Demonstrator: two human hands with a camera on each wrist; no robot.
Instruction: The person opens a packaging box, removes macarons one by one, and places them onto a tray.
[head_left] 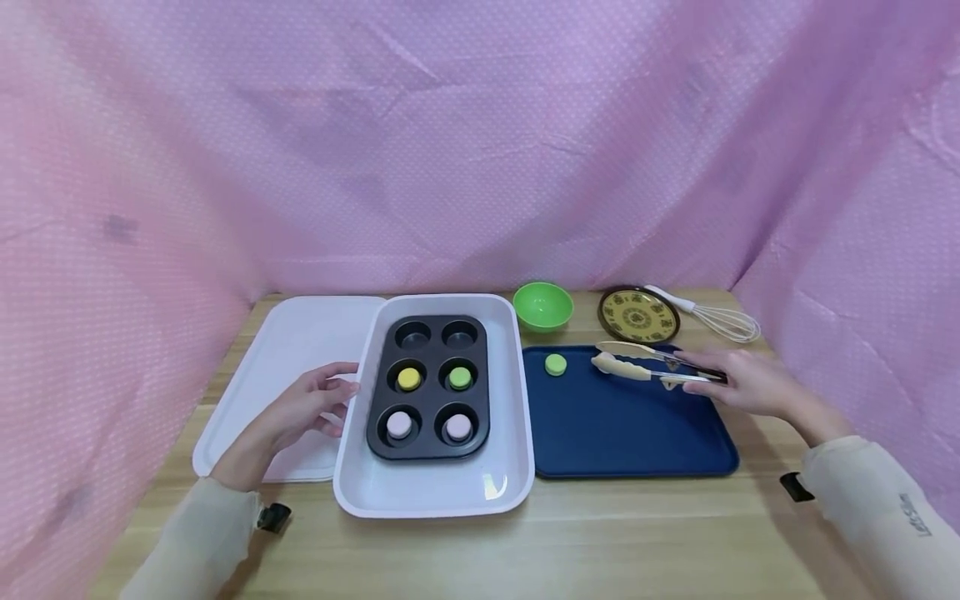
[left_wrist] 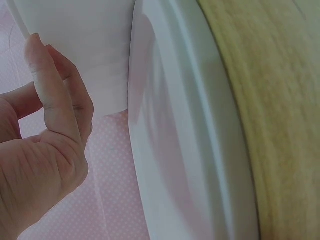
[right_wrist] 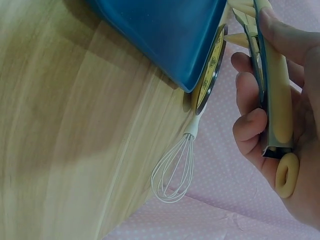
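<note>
My right hand (head_left: 750,382) grips a pair of tongs (right_wrist: 277,85) with cream tips and handles. In the head view the tong tips hang over the left part of the blue tray (head_left: 637,450), around a pale round piece mostly hidden by them. A green macaron (head_left: 556,364) lies on that tray, left of the tips. My left hand (head_left: 311,406) has its fingers loosely bent beside the left rim of the white basin (head_left: 435,500); contact is hard to tell. Inside the basin, a dark muffin pan (head_left: 429,387) holds yellow (head_left: 408,379), green (head_left: 460,378) and pale pink macarons (head_left: 399,425).
A white tray (head_left: 300,333) lies left of the basin, partly under my left hand. Behind the blue tray stand a green bowl (head_left: 543,307), a patterned yellow plate (head_left: 638,315) and a whisk (head_left: 723,322). Pink cloth (head_left: 480,167) hangs around the wooden table (head_left: 600,533).
</note>
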